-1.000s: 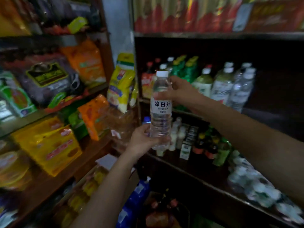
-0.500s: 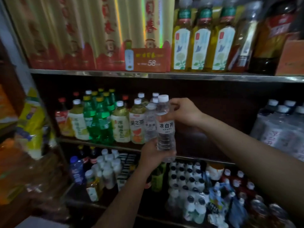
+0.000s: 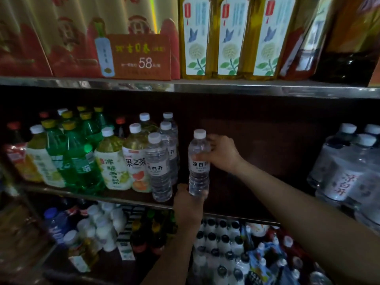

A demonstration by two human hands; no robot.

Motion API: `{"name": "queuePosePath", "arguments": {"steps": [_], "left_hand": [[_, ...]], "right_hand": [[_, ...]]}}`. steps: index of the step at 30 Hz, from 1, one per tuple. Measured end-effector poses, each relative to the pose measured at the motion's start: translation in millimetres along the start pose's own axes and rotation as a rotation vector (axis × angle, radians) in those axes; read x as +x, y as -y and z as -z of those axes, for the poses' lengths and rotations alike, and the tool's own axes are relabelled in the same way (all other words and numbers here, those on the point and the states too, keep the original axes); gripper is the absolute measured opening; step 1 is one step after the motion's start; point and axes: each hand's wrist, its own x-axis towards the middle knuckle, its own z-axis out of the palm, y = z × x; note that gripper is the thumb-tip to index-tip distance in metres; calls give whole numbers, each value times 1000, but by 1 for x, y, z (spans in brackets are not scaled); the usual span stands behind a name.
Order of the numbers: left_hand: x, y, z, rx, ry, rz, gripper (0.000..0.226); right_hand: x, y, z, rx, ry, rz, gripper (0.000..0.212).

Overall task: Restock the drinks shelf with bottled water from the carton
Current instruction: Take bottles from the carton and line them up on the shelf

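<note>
I hold a clear water bottle (image 3: 199,164) with a white cap and white label upright at the front of the drinks shelf (image 3: 127,197). My left hand (image 3: 188,203) grips its base from below. My right hand (image 3: 221,153) wraps round its shoulder from the right and behind. Just left of it stand matching water bottles (image 3: 159,167) in a short row. A dark gap of shelf lies behind and to the right of the held bottle. The carton is out of view.
Green soda and tea bottles (image 3: 82,153) fill the shelf's left part. A shrink-wrapped pack of water (image 3: 347,167) sits at the right end. Oil bottles (image 3: 226,38) and red boxes stand on the shelf above. The lower shelf holds small dark-capped bottles (image 3: 222,239).
The view has swung from the snack shelves to the drinks shelf and closed in. Both hands have carried the bottle to the right of the water row, close to the shelf board.
</note>
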Motion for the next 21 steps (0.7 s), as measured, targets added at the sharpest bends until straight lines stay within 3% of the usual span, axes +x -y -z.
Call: {"name": "queuePosePath", "arguments": {"steps": [7, 11, 16, 21], "left_hand": [[44, -14, -29, -302, -58, 415, 10], [66, -20, -30, -599, -18, 397, 29], [73, -25, -34, -859, 4, 498, 28], [69, -21, -35, -852, 13, 462, 30]], "right_hand": [[53, -3, -20, -130, -8, 100, 56], [81, -9, -20, -235, -25, 111, 51], [100, -9, -23, -258, -45, 102, 52], [96, -10, -30, -168, -36, 122, 55]]}}
